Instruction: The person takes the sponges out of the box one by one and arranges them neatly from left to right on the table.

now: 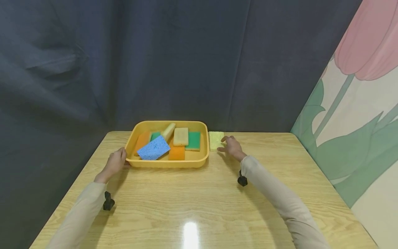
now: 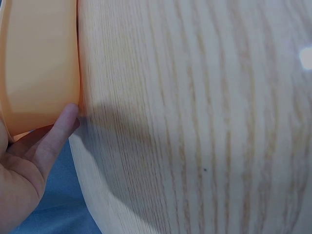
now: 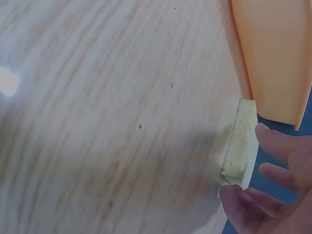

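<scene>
A yellow plastic tub (image 1: 168,164) stands at the back of the table, with several sponges inside. My left hand (image 1: 115,160) grips its left end near the front corner; in the left wrist view a finger (image 2: 58,136) lies along the tub's lower corner. On the table just right of the tub lies a pale yellow sponge (image 1: 215,141). Over that sponge's right side reaches my right hand (image 1: 231,147), thumb and fingers spread. In the right wrist view the fingertips (image 3: 231,197) are close to the sponge (image 3: 239,141); whether they touch it I cannot tell.
Inside the tub, a blue sponge (image 1: 153,148) lies tilted over others, beside a cream sponge (image 1: 181,136), a green one (image 1: 193,140) and an orange one (image 1: 176,153). A dark curtain (image 1: 186,62) hangs behind the wooden table (image 1: 174,197). A painted wall (image 1: 357,138) stands on the right.
</scene>
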Demonstrator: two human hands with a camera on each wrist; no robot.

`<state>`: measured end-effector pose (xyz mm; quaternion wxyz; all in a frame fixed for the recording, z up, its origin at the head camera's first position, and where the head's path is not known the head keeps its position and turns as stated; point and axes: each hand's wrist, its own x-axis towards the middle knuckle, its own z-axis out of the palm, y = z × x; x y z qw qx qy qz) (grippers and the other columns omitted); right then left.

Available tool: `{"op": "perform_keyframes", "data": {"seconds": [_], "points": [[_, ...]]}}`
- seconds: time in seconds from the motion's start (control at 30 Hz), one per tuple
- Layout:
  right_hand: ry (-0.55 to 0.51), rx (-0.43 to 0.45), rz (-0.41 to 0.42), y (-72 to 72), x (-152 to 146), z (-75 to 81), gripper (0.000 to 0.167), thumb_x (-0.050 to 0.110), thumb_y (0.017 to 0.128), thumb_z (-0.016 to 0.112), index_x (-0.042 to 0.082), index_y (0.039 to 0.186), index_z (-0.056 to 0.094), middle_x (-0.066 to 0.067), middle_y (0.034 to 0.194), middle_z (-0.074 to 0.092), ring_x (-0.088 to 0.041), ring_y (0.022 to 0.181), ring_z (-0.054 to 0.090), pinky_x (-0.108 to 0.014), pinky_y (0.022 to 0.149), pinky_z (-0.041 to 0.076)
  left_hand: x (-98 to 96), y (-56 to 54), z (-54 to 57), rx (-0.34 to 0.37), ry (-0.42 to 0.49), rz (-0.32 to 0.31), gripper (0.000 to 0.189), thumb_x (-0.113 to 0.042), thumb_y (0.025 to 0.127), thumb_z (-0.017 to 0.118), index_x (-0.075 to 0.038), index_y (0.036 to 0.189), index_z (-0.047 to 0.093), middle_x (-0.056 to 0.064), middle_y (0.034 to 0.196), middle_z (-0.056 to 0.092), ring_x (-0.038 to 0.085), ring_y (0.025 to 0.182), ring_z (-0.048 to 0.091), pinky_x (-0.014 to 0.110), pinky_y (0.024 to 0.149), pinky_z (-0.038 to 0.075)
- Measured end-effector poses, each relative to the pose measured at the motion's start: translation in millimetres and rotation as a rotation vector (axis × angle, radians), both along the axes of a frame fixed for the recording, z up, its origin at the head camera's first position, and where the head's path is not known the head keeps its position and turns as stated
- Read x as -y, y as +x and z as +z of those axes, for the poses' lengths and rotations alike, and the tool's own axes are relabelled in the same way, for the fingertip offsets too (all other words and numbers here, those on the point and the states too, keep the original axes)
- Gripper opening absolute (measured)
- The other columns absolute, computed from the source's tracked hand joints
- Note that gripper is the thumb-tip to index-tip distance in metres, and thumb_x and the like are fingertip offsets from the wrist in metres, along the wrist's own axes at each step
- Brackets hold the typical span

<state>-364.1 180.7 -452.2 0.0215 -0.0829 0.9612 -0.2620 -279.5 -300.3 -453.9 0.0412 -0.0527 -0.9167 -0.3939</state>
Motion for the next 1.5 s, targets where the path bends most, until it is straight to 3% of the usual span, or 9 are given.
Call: {"op": "perform_keyframes", "data": {"seconds": [0.17, 0.4, 0.57, 0.7, 0.8, 1.13, 1.5], "points": [[-0.001, -0.006, 0.01, 2.1, -1.1, 5.7, 0.052, 0.025, 0.092, 0.073, -0.006, 0.129, 0.055, -0.028, 0.13, 0.048, -0.04, 0.114, 0.054, -0.05, 0.099, 0.047, 1.5, -1.5, -0.2, 0.0, -0.008, -0.003, 0.042, -0.015, 0.109, 0.021, 0.017, 0.112, 0.048, 0.036, 0.095, 0.056, 0.043, 0.083, 0.07, 0.041, 0.066, 0.062], [-0.015, -0.023, -0.003, 2.4, -3.6, 4.5, 0.047, 0.027, 0.095, 0.068, -0.007, 0.126, 0.057, -0.026, 0.123, 0.053, -0.04, 0.112, 0.055, -0.049, 0.095, 0.049, 1.2, -1.4, 0.0, 0.0, 0.001, -0.009, 0.044, -0.014, 0.109, 0.021, 0.02, 0.122, 0.045, 0.042, 0.106, 0.054, 0.043, 0.082, 0.07, 0.042, 0.066, 0.062], [-0.012, -0.127, 0.023, 2.3, -3.1, 4.2, 0.038, 0.025, 0.098, 0.064, -0.007, 0.118, 0.063, -0.025, 0.117, 0.061, -0.039, 0.107, 0.059, -0.05, 0.091, 0.051, -0.1, -0.5, 0.4, 0.006, -0.005, 0.003, 0.041, -0.014, 0.109, 0.021, 0.017, 0.112, 0.048, 0.037, 0.098, 0.056, 0.043, 0.085, 0.069, 0.04, 0.066, 0.062], [-0.033, -0.222, 0.049, 3.8, -1.5, 6.3, 0.031, 0.022, 0.097, 0.063, -0.007, 0.109, 0.068, -0.022, 0.111, 0.065, -0.037, 0.102, 0.061, -0.049, 0.089, 0.052, -0.6, -0.3, 0.7, 0.004, 0.002, 0.0, 0.043, -0.015, 0.109, 0.021, 0.017, 0.113, 0.048, 0.038, 0.101, 0.056, 0.044, 0.085, 0.069, 0.039, 0.066, 0.062], [-0.058, -0.263, 0.051, 5.4, 0.3, 8.6, 0.027, 0.02, 0.096, 0.063, -0.005, 0.104, 0.07, -0.02, 0.109, 0.067, -0.036, 0.101, 0.062, -0.049, 0.088, 0.053, -0.8, -0.8, 0.6, 0.002, 0.009, -0.003, 0.045, -0.015, 0.109, 0.02, 0.019, 0.116, 0.048, 0.04, 0.105, 0.055, 0.044, 0.085, 0.069, 0.038, 0.066, 0.062], [-0.153, -0.358, 0.024, 8.1, 13.8, 14.0, 0.023, 0.02, 0.097, 0.06, -0.002, 0.102, 0.067, -0.017, 0.099, 0.063, -0.031, 0.085, 0.062, -0.045, 0.076, 0.054, -0.3, -2.1, 0.6, -0.029, -0.046, 0.011, 0.036, -0.012, 0.109, 0.023, 0.011, 0.101, 0.05, 0.029, 0.091, 0.059, 0.043, 0.084, 0.069, 0.039, 0.063, 0.062], [-0.192, -0.404, 0.061, 12.6, 32.0, 17.4, 0.019, 0.018, 0.097, 0.061, -0.001, 0.097, 0.068, -0.014, 0.094, 0.065, -0.029, 0.083, 0.063, -0.042, 0.073, 0.056, 0.7, -1.3, -1.1, 0.014, 0.011, -0.002, 0.045, -0.015, 0.109, 0.021, 0.02, 0.123, 0.045, 0.042, 0.109, 0.056, 0.041, 0.081, 0.071, 0.039, 0.066, 0.062]]}}
